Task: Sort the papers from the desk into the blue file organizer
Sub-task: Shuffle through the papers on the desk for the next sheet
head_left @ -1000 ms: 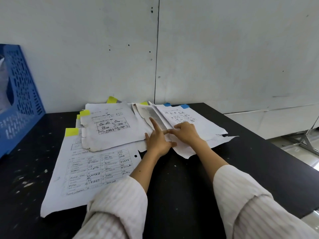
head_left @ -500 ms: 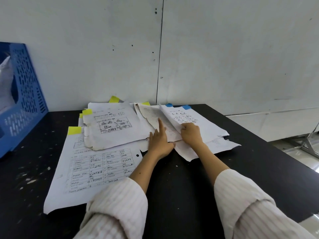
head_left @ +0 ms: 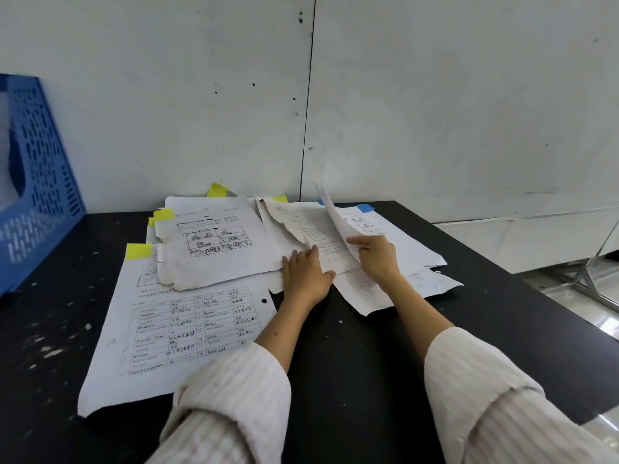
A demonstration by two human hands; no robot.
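Several loose papers [head_left: 201, 249] overlapped on black desk [head_left: 351, 363]; blue file organizer [head_left: 37, 182] stood far left. Left hand [head_left: 306, 274] pressed flat, fingers straight; right hand [head_left: 376, 254] pinched lifted sheet [head_left: 335, 216], long axis toward wall.

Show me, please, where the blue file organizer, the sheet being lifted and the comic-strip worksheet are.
blue file organizer [head_left: 40, 182]: head view, on its perforated side wall.
lifted sheet [head_left: 338, 226]: head view, on its raised, curling middle.
comic-strip worksheet [head_left: 214, 242]: head view, on the drawn panels.

Both arms reach forward in striped sleeves. The left hand [head_left: 306, 274] lies flat, fingers straight. The right hand [head_left: 378, 256] is curled, pinching a sheet [head_left: 335, 216] upward.
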